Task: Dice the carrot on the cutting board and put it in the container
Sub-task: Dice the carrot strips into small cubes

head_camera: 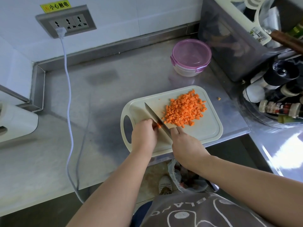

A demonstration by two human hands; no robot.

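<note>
At the far left, at 9 o'clock, sits a white machine. Up on the wall at 11 o'clock is a wall socket. A white cord is plugged in there and hangs down over the steel counter.

The cutting board lies near the front edge of the counter. Its long side runs from 9 o'clock to 3 o'clock, a little higher on the right. Its handle hole is at the 9 o'clock end.

The left hand is on the board with its fingers curled down. They pinch a small carrot piece. Only a bit of orange shows, so I cannot tell which way it points. It touches the left side of the knife. The blade is long and thin. Its tip points to 11 o'clock and its back end points to 5 o'clock. The right hand is wrapped tight around the handle, which is hidden inside the fist.

Just right of the blade, the diced carrot lies in a heap on the board's far right part. One stray carrot bit lies on the counter just off the board at 2 o'clock.

The container stands at 12 o'clock from the board, well apart from it. It is round and its purple lid is on.

At 3 o'clock, spice bottles lie in a clear tub.
</note>
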